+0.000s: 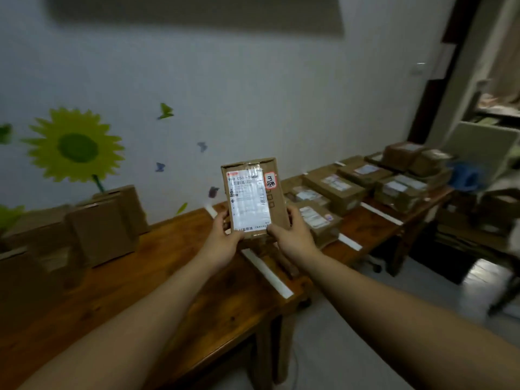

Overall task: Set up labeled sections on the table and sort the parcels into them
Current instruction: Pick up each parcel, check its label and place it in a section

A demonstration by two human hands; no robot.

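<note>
From the head view, a flat brown parcel [277, 190] is held upright in the air above the wooden counter [157, 266], its face turned to the camera, most likely so its address can be read before a section is chosen. The left grip [225, 237] is clamped on the parcel's lower left corner and the right grip [292, 235] on its lower right, thumbs in front, which leaves the print uncovered. Its white shipping label [249, 201] starts with what looks like "9-8 C50"; the barcode and smaller lines are too blurred to read. A red-bordered sticker [270, 180] beside it bears dark handwritten marks I cannot make out. White strips [267, 273] cross the counter, seemingly as section dividers, and labelled boxes [337, 190] lie flat between the farther ones to the right. Plain boxes [104, 229] stand upright at the left, probably unsorted.
</note>
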